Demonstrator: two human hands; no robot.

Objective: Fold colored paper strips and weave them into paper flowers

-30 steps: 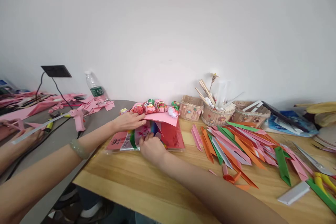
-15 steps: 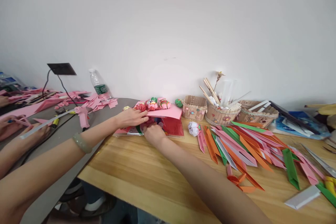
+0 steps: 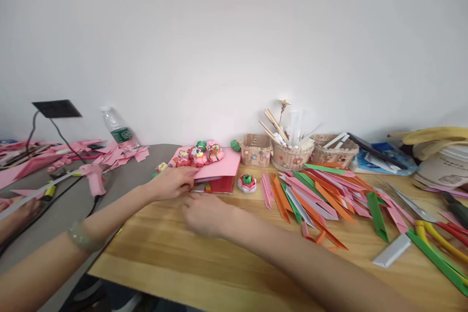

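Observation:
My left hand (image 3: 173, 183) is closed at the near left edge of a pink sheet of paper (image 3: 224, 167), fingers bent over it. The sheet lies on a stack with a red sheet (image 3: 221, 185) showing underneath. Several folded-paper flowers (image 3: 199, 157) sit on the pink sheet. Just in front of the stack is my right hand (image 3: 206, 213), smeared by motion, its fingertips turned in near my left hand; whether it holds anything is hidden. A small pink paper flower with a green centre (image 3: 247, 184) stands right of the stack.
Folded paper strips (image 3: 325, 195) cover the right, with scissors (image 3: 413, 202) beyond. Decorated baskets (image 3: 256, 151) line the wall. On the grey table at left are a pink glue gun (image 3: 94, 179) with a cord, a bottle (image 3: 119, 129), paper scraps and another person's hand (image 3: 16, 214).
My right hand has drawn back from the stack toward me. The small flower beside the stack now shows its green centre instead of a whitish side. The view has swung right.

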